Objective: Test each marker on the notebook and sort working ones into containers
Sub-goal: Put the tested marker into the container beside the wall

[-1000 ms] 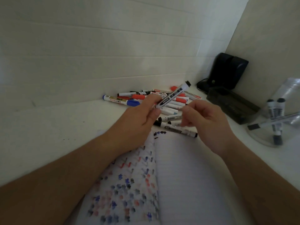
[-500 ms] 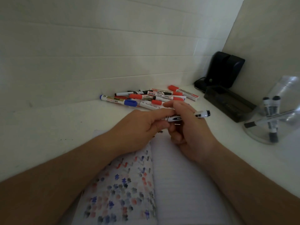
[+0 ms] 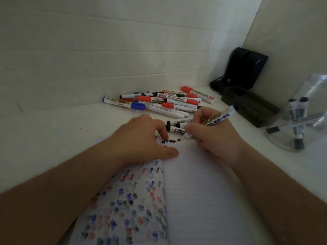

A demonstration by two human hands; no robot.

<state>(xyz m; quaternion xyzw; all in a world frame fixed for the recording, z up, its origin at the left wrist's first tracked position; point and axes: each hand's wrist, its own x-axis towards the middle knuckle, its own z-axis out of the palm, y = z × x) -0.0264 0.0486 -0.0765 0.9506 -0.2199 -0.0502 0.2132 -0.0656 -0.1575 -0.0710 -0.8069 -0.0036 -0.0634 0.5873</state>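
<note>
An open notebook (image 3: 194,191) lies in front of me, its left page full of blue, red and black test marks. My right hand (image 3: 215,138) grips a white marker (image 3: 219,116) like a pen, tip down at the top of the right page beside fresh black marks (image 3: 169,141). My left hand (image 3: 141,140) rests on the top of the left page, thumb flat on the paper and fingertips bent down. Two black-capped markers (image 3: 177,129) lie just beyond the notebook, between my hands. A pile of red, blue and black markers (image 3: 159,101) lies by the wall.
A clear plastic container (image 3: 315,89) at the right holds several black markers. A dark rectangular box (image 3: 247,106) and a black device with a cable (image 3: 247,68) stand in the back right corner. The wall runs close behind the pile.
The marker went from my left hand to both hands, then into my right hand alone. That hand has dropped its tip to the page, and my left hand has come down onto the notebook.
</note>
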